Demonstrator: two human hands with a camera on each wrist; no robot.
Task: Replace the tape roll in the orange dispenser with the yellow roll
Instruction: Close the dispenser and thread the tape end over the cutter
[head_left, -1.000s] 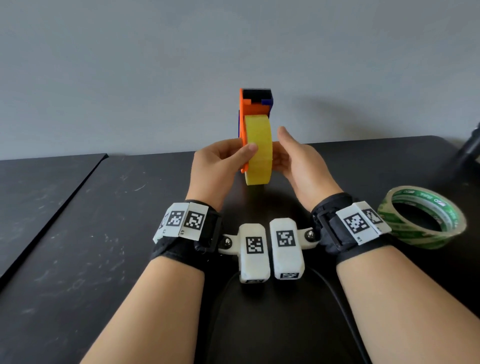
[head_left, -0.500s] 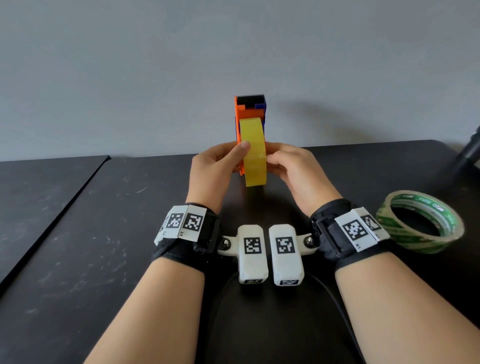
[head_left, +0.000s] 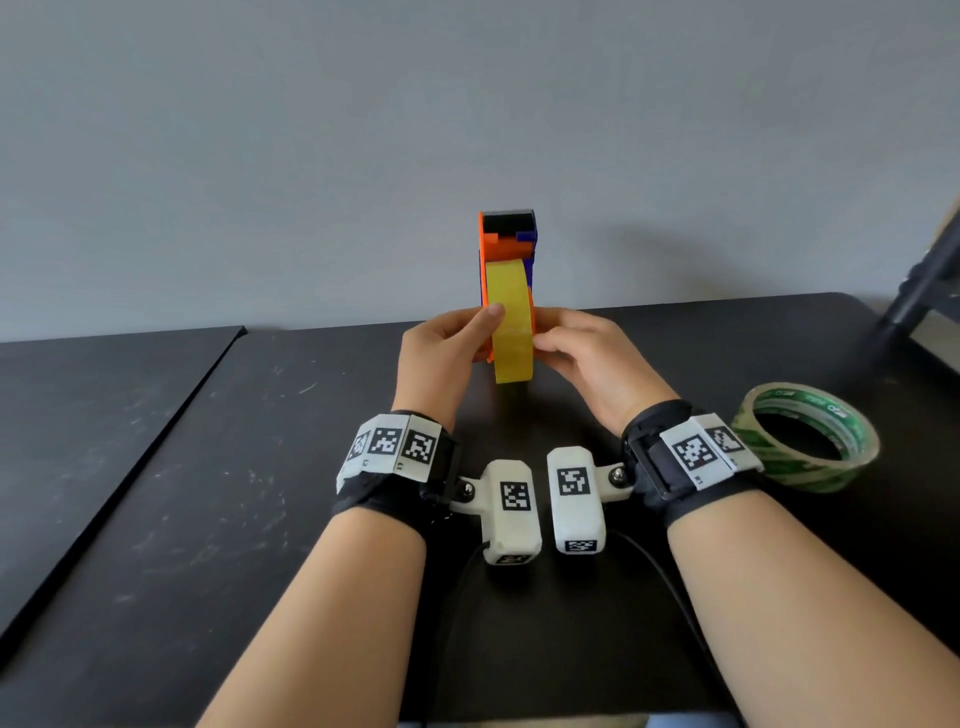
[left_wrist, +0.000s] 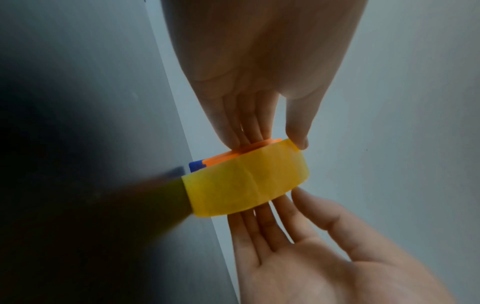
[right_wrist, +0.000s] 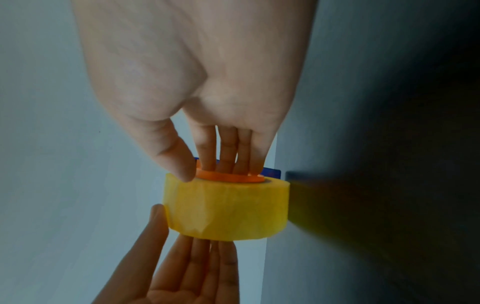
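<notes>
Left hand (head_left: 441, 358) and right hand (head_left: 587, 353) clasp the yellow roll (head_left: 511, 322), seated upright in the orange dispenser (head_left: 506, 244), between flat fingers and thumbs above the table's (head_left: 156, 493) far edge. Green-printed tape (head_left: 810, 441), lettering unreadable, lies near the right edge.

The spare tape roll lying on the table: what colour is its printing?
Green on the spare tape roll; head view.

Both forearms are bare, with no sleeves. Each wrist wears a black fabric strap (head_left: 387, 486) carrying a white plate (head_left: 390, 448) printed with square black-and-white markers. A white, rounded camera box (head_left: 513, 512) hangs from each strap on a short white bracket with a silver screw (head_left: 468, 489). A thin black cable (head_left: 670, 587) trails from the right one.
</notes>
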